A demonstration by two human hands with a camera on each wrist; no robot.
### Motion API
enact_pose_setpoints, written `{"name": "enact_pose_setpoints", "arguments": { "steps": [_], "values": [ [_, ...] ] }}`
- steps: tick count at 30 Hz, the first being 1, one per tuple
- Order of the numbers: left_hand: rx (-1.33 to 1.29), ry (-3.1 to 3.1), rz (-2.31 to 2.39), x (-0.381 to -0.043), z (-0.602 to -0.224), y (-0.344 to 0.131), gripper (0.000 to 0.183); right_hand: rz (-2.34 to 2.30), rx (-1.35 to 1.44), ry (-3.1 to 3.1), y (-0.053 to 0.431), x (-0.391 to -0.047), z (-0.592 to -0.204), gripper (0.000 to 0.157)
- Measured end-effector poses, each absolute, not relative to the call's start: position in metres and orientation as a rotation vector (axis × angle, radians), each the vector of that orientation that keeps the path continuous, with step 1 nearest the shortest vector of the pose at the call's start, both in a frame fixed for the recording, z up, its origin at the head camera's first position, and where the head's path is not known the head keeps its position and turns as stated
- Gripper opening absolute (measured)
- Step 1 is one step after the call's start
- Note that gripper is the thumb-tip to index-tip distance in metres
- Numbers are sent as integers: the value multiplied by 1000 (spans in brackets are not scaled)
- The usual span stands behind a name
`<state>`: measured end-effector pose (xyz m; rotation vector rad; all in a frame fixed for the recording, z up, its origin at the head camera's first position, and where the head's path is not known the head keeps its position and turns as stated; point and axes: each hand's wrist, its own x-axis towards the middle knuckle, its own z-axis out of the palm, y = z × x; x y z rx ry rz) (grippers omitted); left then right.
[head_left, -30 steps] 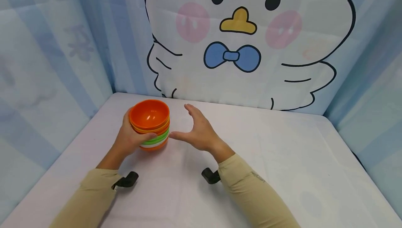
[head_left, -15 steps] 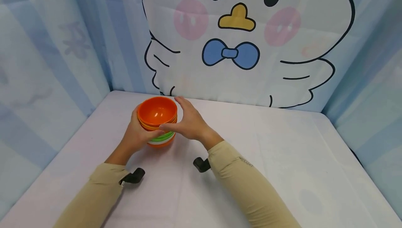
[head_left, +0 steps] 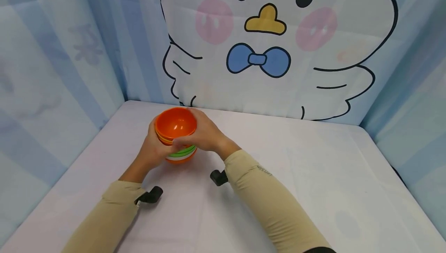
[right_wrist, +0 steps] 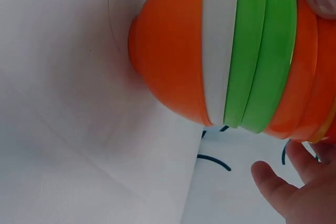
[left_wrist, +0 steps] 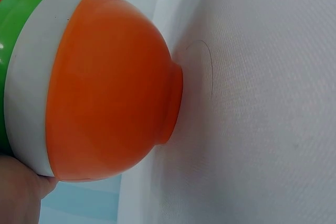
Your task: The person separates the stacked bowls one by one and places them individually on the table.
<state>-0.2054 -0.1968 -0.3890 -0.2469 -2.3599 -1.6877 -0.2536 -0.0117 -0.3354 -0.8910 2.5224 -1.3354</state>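
Note:
A tall stack of bowls (head_left: 175,123) stands at the back left of the table, its orange top bowl facing up. My left hand (head_left: 153,148) grips the stack from the left, thumb across the near side. From the right, my right hand (head_left: 205,133) holds the upper bowls, fingers round the far side and thumb in front, overlapping the left thumb. In the left wrist view the bottom orange bowl (left_wrist: 110,87) is right at the tablecloth, with a white bowl (left_wrist: 31,82) above it. Two green bowls (right_wrist: 262,51) and further orange and yellow rims follow in the right wrist view.
A white cloth covers the table (head_left: 313,175). Behind it hangs a curtain (head_left: 258,94) with a cartoon chick, and pale blue curtains (head_left: 52,71) close the sides. Black camera mounts (head_left: 150,195) jut inward from both sleeves.
The right hand has come in from the right, and its spread fingers now close round the upper bowls. The left hand and the stack have shifted slightly to the right.

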Motion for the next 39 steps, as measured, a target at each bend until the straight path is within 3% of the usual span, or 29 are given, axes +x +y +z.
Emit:
{"name": "enact_pose_setpoints", "arguments": {
  "steps": [5, 21, 39],
  "values": [
    [-261, -2347, -1698, -206, -390, -197, 101, -1312, -843, 2550, -13, -256, -336, 105],
    [-283, -2318, -1730, -208, -388, -194, 103, -1523, -860, 2568, -11, -256, -336, 94],
    [-183, -2395, -1728, -203, -387, -197, 109, -1697, -607, 2680, 40, -290, -322, 100]
  ]
}}
